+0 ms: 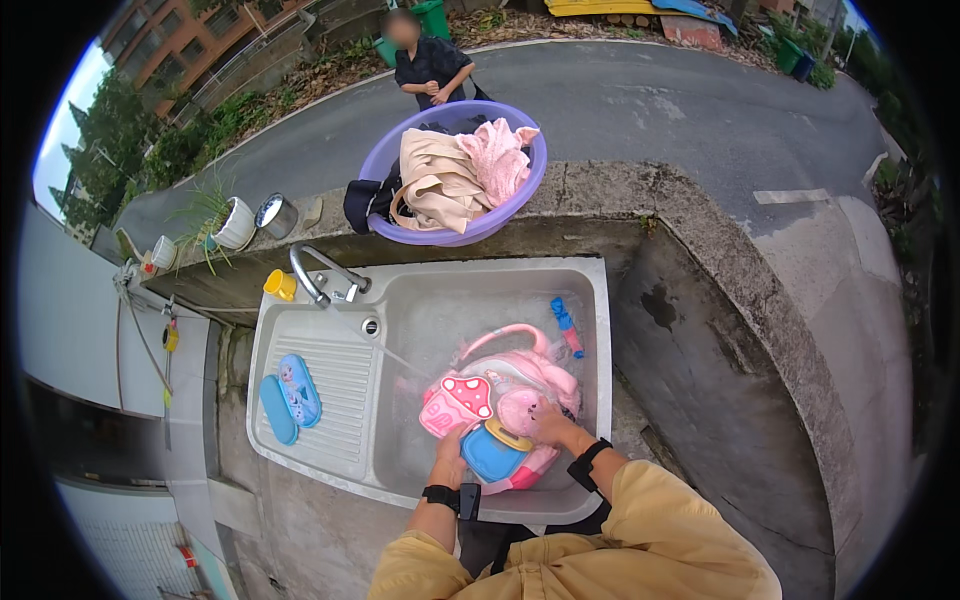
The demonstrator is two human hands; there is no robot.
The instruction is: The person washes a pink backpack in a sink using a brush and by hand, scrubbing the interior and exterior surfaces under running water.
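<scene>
We've got both hands on the pink backpack [510, 400] in the sink [420, 310] basin, near its front edge. Left hand [450, 468] fingers closed on the blue front pocket; right hand [548, 422] fingers curled, pressing the pink top. Long axis runs front-left to back-right, carry handle toward the sink's back edge. Faucet [318, 272] at back-left.

hands [500, 440] on pink backpack [505, 395] | sink [400, 320], seemingly wet | faucet [320, 270]
</scene>
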